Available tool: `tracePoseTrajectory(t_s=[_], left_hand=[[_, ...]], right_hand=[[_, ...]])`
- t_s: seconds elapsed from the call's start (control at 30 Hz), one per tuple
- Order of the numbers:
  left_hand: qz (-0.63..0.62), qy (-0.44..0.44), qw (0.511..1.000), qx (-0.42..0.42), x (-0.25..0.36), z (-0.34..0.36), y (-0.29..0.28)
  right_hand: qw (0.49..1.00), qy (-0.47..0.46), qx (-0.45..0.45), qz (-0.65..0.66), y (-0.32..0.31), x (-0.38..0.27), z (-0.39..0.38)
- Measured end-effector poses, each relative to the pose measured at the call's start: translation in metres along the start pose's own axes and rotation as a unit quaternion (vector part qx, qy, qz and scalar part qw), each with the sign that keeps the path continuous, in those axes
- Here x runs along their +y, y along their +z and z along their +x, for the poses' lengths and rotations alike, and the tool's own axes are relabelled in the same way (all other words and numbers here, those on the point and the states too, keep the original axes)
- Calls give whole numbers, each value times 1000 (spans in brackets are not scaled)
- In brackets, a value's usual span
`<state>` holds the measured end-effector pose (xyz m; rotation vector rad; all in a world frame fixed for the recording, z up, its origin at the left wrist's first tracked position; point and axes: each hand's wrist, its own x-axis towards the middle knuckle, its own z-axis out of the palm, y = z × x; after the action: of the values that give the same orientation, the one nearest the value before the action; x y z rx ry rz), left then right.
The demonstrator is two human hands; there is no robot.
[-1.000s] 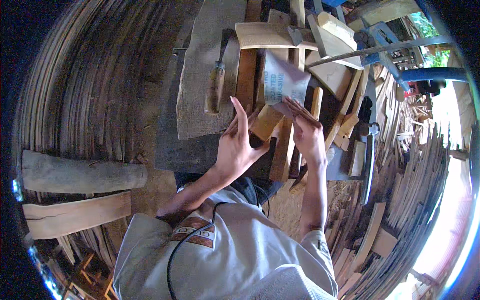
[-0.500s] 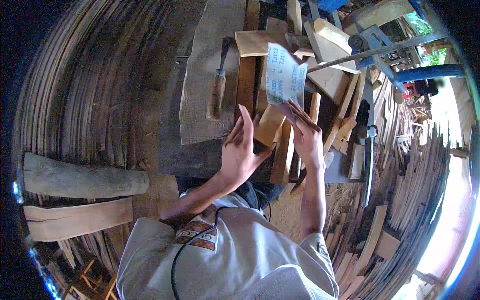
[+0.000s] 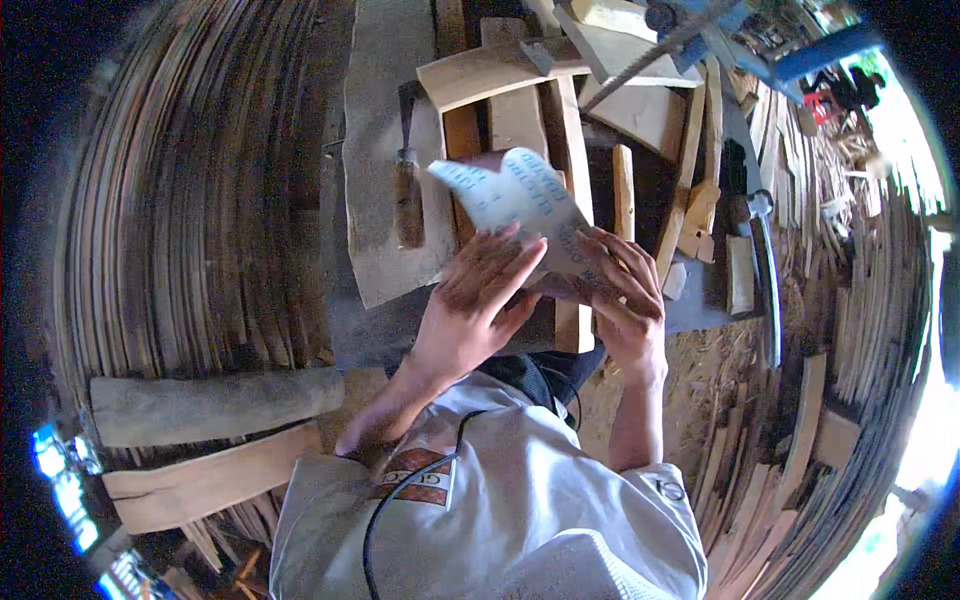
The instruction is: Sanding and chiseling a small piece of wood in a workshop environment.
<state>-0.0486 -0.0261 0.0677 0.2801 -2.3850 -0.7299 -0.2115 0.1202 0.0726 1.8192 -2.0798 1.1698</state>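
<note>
A curled sheet of sandpaper (image 3: 540,205) with a pale, blue-printed backing is between my hands above the cluttered work surface. My left hand (image 3: 470,305) grips its lower left edge, thumb and fingers against the sheet. My right hand (image 3: 630,305) has its fingers bent over the right edge. The far edge of the sheet bends up, showing a bit of the dark grit side. Whatever lies under the sheet between my palms is hidden. Left of it, a wooden-handled chisel (image 3: 408,205) rests on a wide grey board (image 3: 385,265).
Beyond the sheet lies a curved wood piece (image 3: 500,72) across other lengths of wood. A hammer-like tool (image 3: 766,270) is at the table's right edge. A toothed metal bar (image 3: 660,55) slants at the upper right. Stacked planks (image 3: 200,200) stand on the left.
The sandpaper has come nearer to me and curled, and my right hand has drawn down with it. My left hand now meets the sheet. The wooden block seen between my hands is covered.
</note>
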Motion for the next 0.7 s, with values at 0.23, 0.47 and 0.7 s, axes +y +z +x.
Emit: tracePoseTrajectory(t_s=[0.23, 0.47, 0.7], left_hand=[[-23, -50, 997, -53, -12, -9, 12], [5, -96, 995, -4, -2, 12, 17], [-82, -59, 990, -102, -6, 14, 21]], right_hand=[[969, 173, 176, -27, 21, -18, -17], [942, 326, 46, -66, 48, -36, -27], [944, 309, 68, -94, 59, -34, -33]])
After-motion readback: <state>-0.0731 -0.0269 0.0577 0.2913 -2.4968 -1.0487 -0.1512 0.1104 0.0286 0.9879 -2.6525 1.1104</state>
